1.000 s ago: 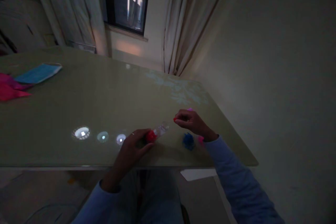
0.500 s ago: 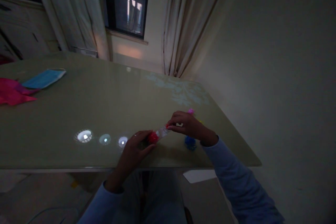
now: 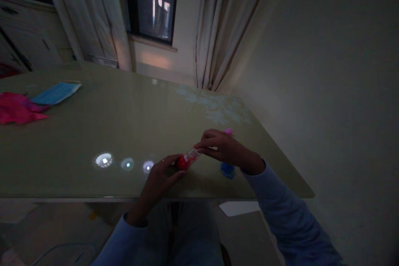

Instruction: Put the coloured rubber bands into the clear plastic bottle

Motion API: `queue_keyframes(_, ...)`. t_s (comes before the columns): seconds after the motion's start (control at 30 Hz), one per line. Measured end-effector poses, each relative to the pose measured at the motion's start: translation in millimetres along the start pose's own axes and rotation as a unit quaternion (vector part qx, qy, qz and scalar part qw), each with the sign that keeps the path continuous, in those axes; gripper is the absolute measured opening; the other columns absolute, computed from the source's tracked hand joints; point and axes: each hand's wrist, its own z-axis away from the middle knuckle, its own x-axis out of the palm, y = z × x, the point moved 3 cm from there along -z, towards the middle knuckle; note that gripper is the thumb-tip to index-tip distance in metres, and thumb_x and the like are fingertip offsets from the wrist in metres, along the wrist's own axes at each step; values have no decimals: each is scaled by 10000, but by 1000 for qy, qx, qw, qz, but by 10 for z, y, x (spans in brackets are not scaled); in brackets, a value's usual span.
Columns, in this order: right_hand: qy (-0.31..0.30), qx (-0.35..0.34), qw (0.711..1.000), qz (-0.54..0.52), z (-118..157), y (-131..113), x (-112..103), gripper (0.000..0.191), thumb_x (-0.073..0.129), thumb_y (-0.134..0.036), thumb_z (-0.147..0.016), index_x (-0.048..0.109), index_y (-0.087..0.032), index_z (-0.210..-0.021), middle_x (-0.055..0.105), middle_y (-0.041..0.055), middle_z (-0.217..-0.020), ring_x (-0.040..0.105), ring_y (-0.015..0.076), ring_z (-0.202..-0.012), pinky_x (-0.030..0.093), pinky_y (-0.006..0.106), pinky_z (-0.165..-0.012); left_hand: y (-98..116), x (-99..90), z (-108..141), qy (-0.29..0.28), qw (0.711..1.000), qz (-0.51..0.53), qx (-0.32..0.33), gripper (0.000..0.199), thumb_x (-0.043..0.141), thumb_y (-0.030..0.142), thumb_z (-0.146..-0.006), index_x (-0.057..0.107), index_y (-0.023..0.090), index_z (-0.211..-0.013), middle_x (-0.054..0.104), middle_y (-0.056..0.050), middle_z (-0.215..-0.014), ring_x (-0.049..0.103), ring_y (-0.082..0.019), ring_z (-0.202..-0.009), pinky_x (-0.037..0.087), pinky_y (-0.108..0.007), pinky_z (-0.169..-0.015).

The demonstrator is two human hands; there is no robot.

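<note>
A small clear bottle [image 3: 191,156] with red contents at its lower end is tilted above the table's near part. My left hand [image 3: 161,175] grips its red end between thumb and fingers. At the bottle's upper end, my right hand [image 3: 217,146] has its thumb and fingers pinched together; a small red bit shows at the fingertips, too small to make out. Beneath my right wrist, a blue item [image 3: 227,170] rests on the table. A pink item [image 3: 228,131] shows just behind my right hand, partly hidden by it.
The glossy table [image 3: 131,112] reflects ceiling lights. A blue face mask [image 3: 57,93] and a crumpled pink-red cloth or bag [image 3: 18,109] lie at the far left. Beyond the table are curtains and a window; a wall stands at the right.
Red now shows further up inside the bottle. My right fingertips have shifted slightly up and left at its upper end. A yellow bit behind my right hand is no longer visible.
</note>
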Motion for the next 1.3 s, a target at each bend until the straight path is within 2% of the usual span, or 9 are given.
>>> queue_keyframes(0.17,18,14,1000,-19,-14,-54,-46,201,601,-281,-967,752,-153,-997,617,53,-830,576,150,-792,441,263,-702,17,-6,5,-7,1000,14,-7,449,766,393,-754,690,210,-1156,751,-80,-1122,718,-223,-944,588,-362,-863)
queue_keyframes(0.3,2,13,999,-31,13,-102,-58,169,597,-234,-959,745,-164,-1003,616,55,-839,577,154,-791,449,271,-703,13,2,3,-10,1000,25,-12,448,761,403,-752,689,222,-1155,751,-78,-1124,719,-227,-937,587,-378,-866)
queue_keyframes(0.57,-45,-2,999,15,37,-120,18,302,547,-67,-903,737,-203,-1094,573,49,-865,540,163,-808,426,277,-706,72,-12,-5,-7,999,27,-19,437,767,396,-740,697,221,-1135,757,-80,-1106,718,-229,-909,586,-381,-850)
queue_keyframes(1.1,1,-19,1000,-17,27,-112,-25,172,625,-186,-931,736,-217,-1059,571,46,-896,552,158,-822,451,273,-700,74,-14,5,-3,998,48,-37,459,767,390,-735,700,201,-1149,756,-88,-1116,719,-238,-934,588,-380,-850)
queue_keyframes(1.3,-4,-18,1000,-18,-6,-141,-19,200,527,-152,-983,716,-185,-1040,614,72,-942,576,158,-866,472,278,-744,67,-11,-1,-4,999,30,-36,444,774,403,-729,705,212,-1124,762,-76,-1093,723,-235,-925,589,-374,-847)
